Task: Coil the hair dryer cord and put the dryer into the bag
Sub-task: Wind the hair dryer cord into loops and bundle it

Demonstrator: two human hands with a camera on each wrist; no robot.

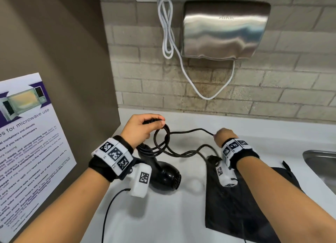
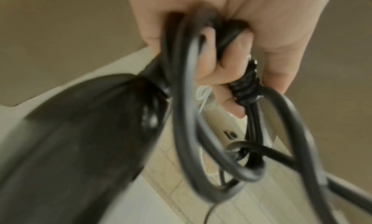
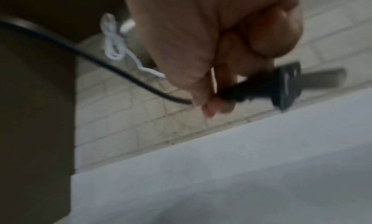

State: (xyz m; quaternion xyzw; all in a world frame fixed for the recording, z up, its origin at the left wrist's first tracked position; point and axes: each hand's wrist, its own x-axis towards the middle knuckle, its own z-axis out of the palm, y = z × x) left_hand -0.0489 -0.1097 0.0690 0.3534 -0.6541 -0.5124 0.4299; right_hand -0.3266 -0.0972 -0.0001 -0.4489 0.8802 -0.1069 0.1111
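Here your white surface [image 1: 190, 215] runs back to a wall of pale brick tiles [image 1: 272, 86], with a brown panel on the left carrying a microwave notice [image 1: 27, 151]. A steel hand dryer [image 1: 223, 28] hangs on the tiles, its white cable [image 1: 166, 28] bundled beside it under a socket. A metal sink [image 1: 321, 164] shows at the right edge, cut off.

Your left hand [image 1: 143, 129] has its grip closed round several black loops of the cord [image 1: 161, 142], which hang above the hair dryer [image 1: 163, 173]; the dryer is on the surface below that wrist, partly hidden by the wrist camera. Your right hand [image 1: 224, 135] pinches the cord at the plug [image 3: 286, 87], lifted above the surface. A slack run of cord sags between both hands.

The black bag [image 1: 245, 202] lies flat under your right forearm, its mouth covered by the wrist. Both wrist views are blurred.
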